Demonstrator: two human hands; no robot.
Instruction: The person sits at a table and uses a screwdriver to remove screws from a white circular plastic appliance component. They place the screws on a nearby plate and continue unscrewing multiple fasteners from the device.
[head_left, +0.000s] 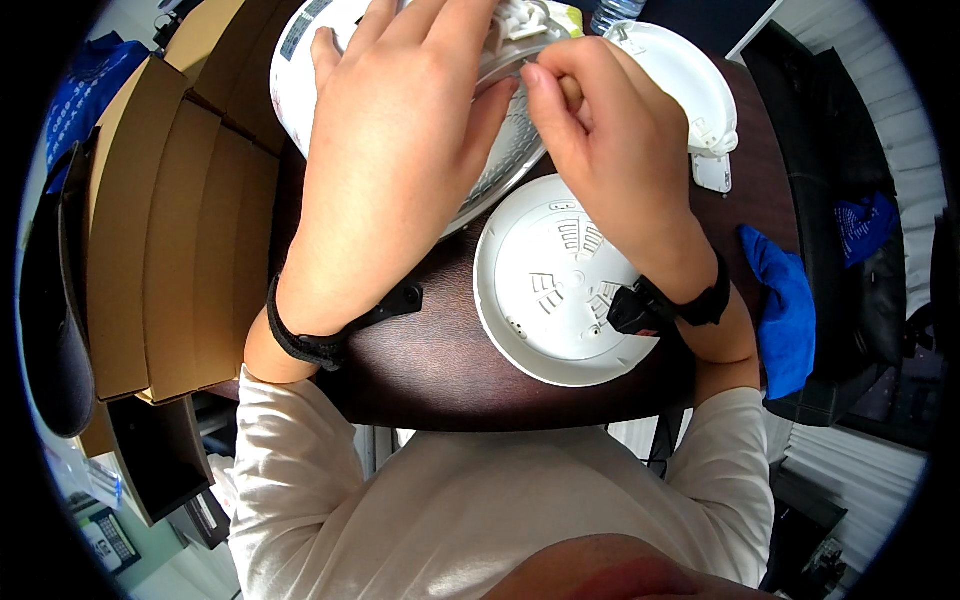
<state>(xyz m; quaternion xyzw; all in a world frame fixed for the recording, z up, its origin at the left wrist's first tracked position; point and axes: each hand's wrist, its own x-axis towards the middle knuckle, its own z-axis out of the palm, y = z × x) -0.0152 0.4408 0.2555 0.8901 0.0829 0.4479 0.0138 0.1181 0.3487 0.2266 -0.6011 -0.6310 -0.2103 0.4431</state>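
Note:
My left hand [400,135] lies with its fingers stretched out and spread over a white round housing [292,90] that carries a printed label. Its thumb rests over a round clear, ribbed plastic piece [495,190]. Closed at the rim of that clear piece is my right hand [612,135], thumb against curled fingers; what they pinch is hidden. Just beyond the hands sits a bundled white cable [522,18]. Below my right hand, a shallow white round plate [515,300] with slots lies on the dark table. Both wrists wear black straps.
Tall cardboard boxes [165,240] line the left side. At the far right of the table [420,390] are a white round lid [690,80] and a small white flat piece [712,172]. A blue cloth [785,320] hangs at the right edge. Behind stands a clear bottle [615,12].

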